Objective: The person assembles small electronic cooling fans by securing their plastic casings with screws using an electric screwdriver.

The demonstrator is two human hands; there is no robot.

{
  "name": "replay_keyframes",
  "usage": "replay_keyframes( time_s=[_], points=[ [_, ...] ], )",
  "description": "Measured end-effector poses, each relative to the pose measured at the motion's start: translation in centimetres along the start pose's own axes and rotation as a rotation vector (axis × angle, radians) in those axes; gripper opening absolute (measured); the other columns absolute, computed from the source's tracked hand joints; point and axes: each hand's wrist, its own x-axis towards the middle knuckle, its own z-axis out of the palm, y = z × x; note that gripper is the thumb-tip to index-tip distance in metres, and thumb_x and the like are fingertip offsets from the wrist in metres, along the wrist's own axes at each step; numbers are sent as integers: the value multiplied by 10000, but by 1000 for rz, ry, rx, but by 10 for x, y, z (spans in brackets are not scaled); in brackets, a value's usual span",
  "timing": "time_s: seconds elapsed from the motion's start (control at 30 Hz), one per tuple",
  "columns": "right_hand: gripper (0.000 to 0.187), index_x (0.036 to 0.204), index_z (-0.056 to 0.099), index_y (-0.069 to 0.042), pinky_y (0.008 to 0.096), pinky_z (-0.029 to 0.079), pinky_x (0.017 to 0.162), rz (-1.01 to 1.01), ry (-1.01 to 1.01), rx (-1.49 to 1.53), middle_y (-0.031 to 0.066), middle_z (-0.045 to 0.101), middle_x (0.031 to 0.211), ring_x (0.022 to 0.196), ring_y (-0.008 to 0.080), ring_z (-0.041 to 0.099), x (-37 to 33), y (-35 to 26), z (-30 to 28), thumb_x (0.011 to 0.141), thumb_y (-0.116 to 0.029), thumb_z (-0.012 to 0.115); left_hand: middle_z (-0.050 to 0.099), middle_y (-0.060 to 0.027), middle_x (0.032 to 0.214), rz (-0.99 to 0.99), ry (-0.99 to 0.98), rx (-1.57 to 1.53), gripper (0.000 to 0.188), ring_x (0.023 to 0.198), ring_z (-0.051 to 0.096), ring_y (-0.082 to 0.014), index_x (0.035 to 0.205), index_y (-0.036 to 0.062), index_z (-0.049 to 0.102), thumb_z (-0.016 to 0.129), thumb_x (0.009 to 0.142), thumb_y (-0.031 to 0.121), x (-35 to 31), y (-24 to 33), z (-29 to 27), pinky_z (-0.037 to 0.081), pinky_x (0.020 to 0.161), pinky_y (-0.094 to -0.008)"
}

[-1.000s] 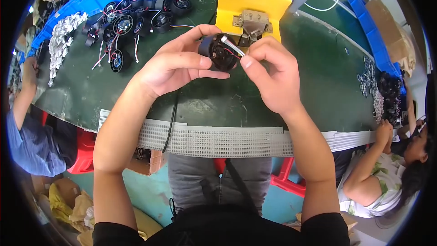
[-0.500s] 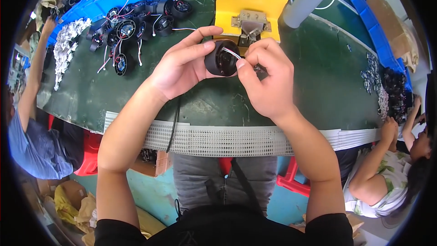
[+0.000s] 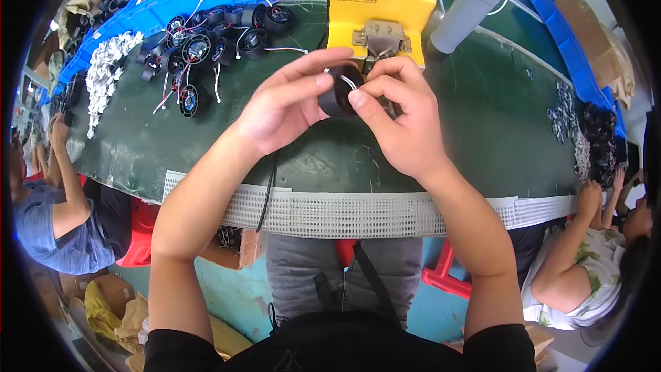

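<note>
Between my two hands, above the green bench, is a round black plastic housing (image 3: 333, 102), its hollow side turned toward my right hand. My left hand (image 3: 286, 100) grips it from the left, thumb and fingers on its rim. My right hand (image 3: 405, 116) pinches thin white wires (image 3: 350, 81) at the housing's opening between thumb and forefinger. The wires' far ends are hidden by the fingers and the rim. Just behind my hands stands a yellow machine (image 3: 382, 10) with a metal block on its front.
Several black round parts with wires (image 3: 197, 48) lie at the back left, beside a white heap of small pieces (image 3: 110, 72) and a blue bin (image 3: 186, 0). A grey post (image 3: 475, 10) rises right of the machine. Co-workers sit at both sides, near the bench's perforated edge strip (image 3: 344, 215).
The housing has turned, showing less of its inside. My right fingers have shifted slightly, still on the wires. The co-worker at left has drawn an arm lower.
</note>
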Motion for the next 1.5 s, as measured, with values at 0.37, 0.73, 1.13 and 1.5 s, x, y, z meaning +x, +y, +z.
replay_keyframes(
  time_s=[0.37,0.73,1.13,1.5],
  points=[
    [193,972,696,-37,281,523,752,11,-11,64,72,625,921,854,180,654,14,-4,-17,788,-31,752,618,-129,1262,58,50,-77,314,1115,621,-215,1249,-19,605,580,963,107,-1,1,4,499,982,-378],
    [349,1199,577,-31,225,531,584,303,-26,565,70,679,834,667,103,651,9,-1,-16,876,-41,709,548,-132,1363,238,93,5,283,1199,573,-253,1236,31,623,554,978,125,-2,3,1,467,1025,-443],
    [252,1059,710,-33,182,462,563,455,-39,480,54,678,818,565,84,541,11,-10,-20,836,-134,770,485,-122,1427,305,38,62,404,1308,482,-311,1350,85,525,578,952,129,-4,2,5,425,1063,-491],
    [214,1024,696,22,256,554,677,296,36,518,71,641,984,749,135,653,0,-6,4,815,30,739,397,-194,1481,208,-102,32,616,1311,455,-284,1482,28,333,572,933,174,0,-7,18,365,1087,-441]
  ],
)
